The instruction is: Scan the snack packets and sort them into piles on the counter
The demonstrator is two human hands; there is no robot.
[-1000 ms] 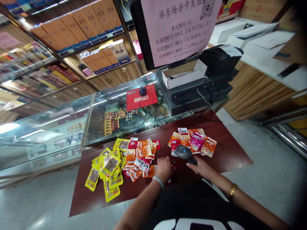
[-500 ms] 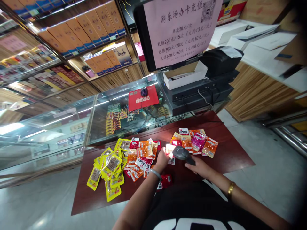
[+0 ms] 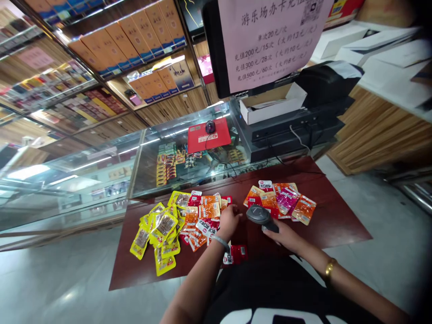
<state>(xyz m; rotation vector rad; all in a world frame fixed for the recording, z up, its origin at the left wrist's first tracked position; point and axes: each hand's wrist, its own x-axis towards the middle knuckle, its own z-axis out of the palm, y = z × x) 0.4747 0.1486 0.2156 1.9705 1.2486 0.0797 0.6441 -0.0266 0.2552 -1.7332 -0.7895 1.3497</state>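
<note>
Now left grip [image 3: 230,221] back beside orange packets [image 3: 209,209], closure unclear, right grip [image 3: 283,235] clamped on scanner [image 3: 259,215]

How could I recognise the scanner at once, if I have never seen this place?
Find the dark red tabletop in front of the glass counter. Over it, the right hand holds the scanner. Dark grey and broad-headed, it differs from the orange, red and magenta packets.
</note>
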